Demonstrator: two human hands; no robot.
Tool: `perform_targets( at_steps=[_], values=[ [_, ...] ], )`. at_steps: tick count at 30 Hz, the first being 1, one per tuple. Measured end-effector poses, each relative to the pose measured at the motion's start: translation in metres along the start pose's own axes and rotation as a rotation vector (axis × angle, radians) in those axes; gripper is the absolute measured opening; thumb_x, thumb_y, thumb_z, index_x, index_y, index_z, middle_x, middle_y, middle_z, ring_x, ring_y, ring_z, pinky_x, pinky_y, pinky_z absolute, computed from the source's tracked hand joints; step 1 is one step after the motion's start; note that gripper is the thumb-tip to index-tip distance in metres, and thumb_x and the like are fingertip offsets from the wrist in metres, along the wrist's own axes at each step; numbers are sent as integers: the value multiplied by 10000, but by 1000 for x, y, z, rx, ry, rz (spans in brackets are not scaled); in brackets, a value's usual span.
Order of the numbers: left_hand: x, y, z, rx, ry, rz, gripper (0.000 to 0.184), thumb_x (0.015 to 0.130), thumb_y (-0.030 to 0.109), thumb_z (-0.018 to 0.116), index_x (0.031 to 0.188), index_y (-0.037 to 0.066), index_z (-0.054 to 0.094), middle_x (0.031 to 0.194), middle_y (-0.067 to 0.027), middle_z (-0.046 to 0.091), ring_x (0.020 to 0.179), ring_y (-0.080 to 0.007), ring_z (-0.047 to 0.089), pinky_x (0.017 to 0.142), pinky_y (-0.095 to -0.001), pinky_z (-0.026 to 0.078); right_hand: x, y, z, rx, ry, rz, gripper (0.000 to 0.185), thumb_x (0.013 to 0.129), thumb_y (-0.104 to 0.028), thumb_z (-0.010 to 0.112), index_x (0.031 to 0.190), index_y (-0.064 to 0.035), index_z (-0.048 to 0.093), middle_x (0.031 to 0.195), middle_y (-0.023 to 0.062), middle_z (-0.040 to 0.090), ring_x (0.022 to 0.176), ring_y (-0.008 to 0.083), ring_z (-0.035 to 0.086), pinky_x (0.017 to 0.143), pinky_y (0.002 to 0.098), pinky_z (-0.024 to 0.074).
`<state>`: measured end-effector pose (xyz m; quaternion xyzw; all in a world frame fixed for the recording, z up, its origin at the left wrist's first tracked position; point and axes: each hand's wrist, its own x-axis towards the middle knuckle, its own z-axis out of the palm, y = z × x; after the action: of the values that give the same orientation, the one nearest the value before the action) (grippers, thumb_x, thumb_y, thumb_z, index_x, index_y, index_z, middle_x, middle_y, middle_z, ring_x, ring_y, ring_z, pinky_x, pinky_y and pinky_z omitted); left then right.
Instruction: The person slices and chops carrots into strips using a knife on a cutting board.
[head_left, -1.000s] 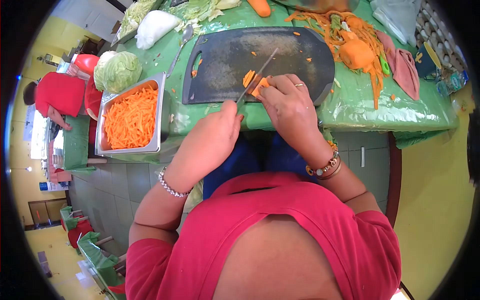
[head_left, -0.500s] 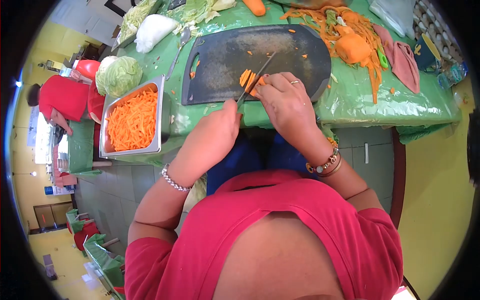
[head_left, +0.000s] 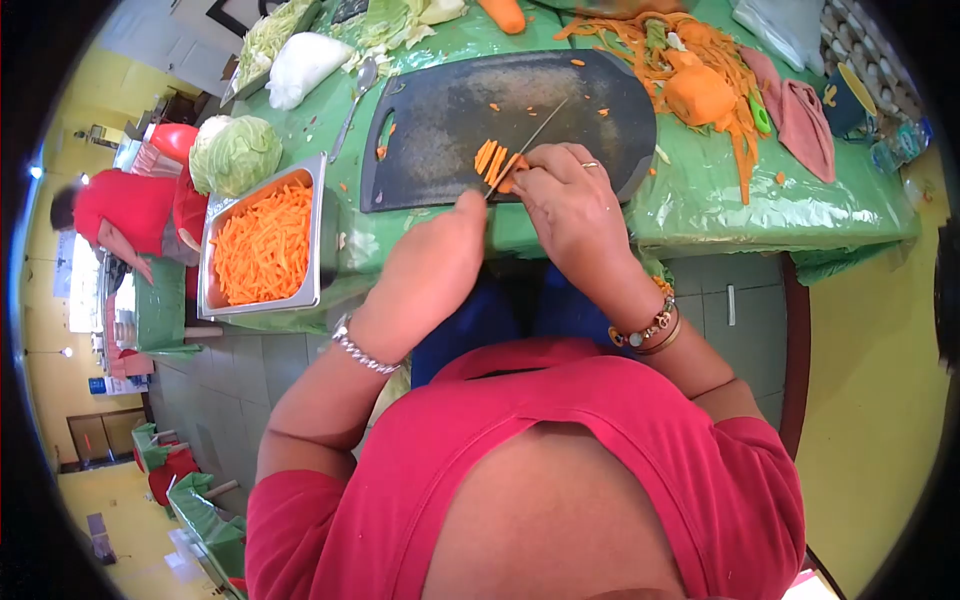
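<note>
Filling a metal pan (head_left: pixel 318 235), carrot strips (head_left: pixel 262 248) lie heaped while left grip (head_left: pixel 430 258) clasps a knife (head_left: pixel 527 147), right grip (head_left: pixel 580 215) a carrot piece (head_left: pixel 509 184).

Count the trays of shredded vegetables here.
2: the metal carrot tray, left of the cutting board, and the pale-shred tray at the picture's upper left. Others may be hidden.

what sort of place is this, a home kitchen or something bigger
Probably the food-prep area of a small eatery or canteen, though that's a guess. Pointing that way: a deep metal pan heaped with carrot strips, what look like egg trays, and more green-covered tables in the background.
</note>
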<state>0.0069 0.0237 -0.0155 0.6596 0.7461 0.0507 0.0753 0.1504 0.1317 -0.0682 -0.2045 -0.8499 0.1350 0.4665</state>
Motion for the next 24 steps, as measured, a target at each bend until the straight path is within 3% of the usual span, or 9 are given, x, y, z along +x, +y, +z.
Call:
perform_targets(
  at_steps=[5, 8, 13, 20, 22, 24],
  values=[
    [-13, -4, -19, -208, -76, -54, 219, 1013, 175, 528, 989, -8, 411, 699, -281, 592, 713, -500, 595, 621, -567, 441, -1, 0, 1, 21, -14, 49, 54, 800, -46, 613, 850, -55, 631, 901, 98, 596, 937, 310, 597, 850, 430, 484],
    [-12, -3, -9, -199, -7, 47, 227, 1019, 184, 527, 989, -7, 407, 698, -280, 592, 705, -499, 590, 623, -571, 436, 0, 2, 3, 25, 12, 48, 21, 792, -41, 618, 809, -46, 606, 879, 104, 584, 922, 315, 600, 836, 428, 487],
    [-4, 2, -7, -88, -47, 10, 197, 1009, 162, 517, 984, -5, 417, 708, -267, 610, 691, -484, 613, 603, -573, 460, 2, 1, 1, 15, 3, 7, 31, 786, -32, 623, 790, -35, 592, 849, 103, 572, 870, 299, 596, 816, 416, 489],
    [6, 6, -1, 2, -19, 2, 179, 1002, 149, 516, 991, -8, 431, 728, -279, 623, 703, -482, 624, 608, -576, 474, 0, 3, -2, 47, 8, 18, 21, 787, -28, 618, 798, -42, 607, 840, 99, 570, 866, 299, 592, 796, 421, 484],
    [-3, -3, -3, -49, -2, 33, 187, 1006, 153, 521, 989, -8, 426, 723, -278, 621, 686, -480, 621, 596, -571, 464, -2, 6, -2, 43, -48, 29, 70, 815, -13, 692, 880, -12, 663, 946, 118, 652, 900, 328, 614, 806, 414, 493],
    [-10, -4, -6, -115, 9, 46, 196, 1009, 156, 527, 987, -8, 421, 718, -277, 619, 670, -478, 618, 583, -566, 455, -2, 6, 0, 50, -31, 34, 71, 815, -12, 692, 879, -11, 662, 944, 120, 653, 900, 330, 614, 805, 415, 493]
  ],
)
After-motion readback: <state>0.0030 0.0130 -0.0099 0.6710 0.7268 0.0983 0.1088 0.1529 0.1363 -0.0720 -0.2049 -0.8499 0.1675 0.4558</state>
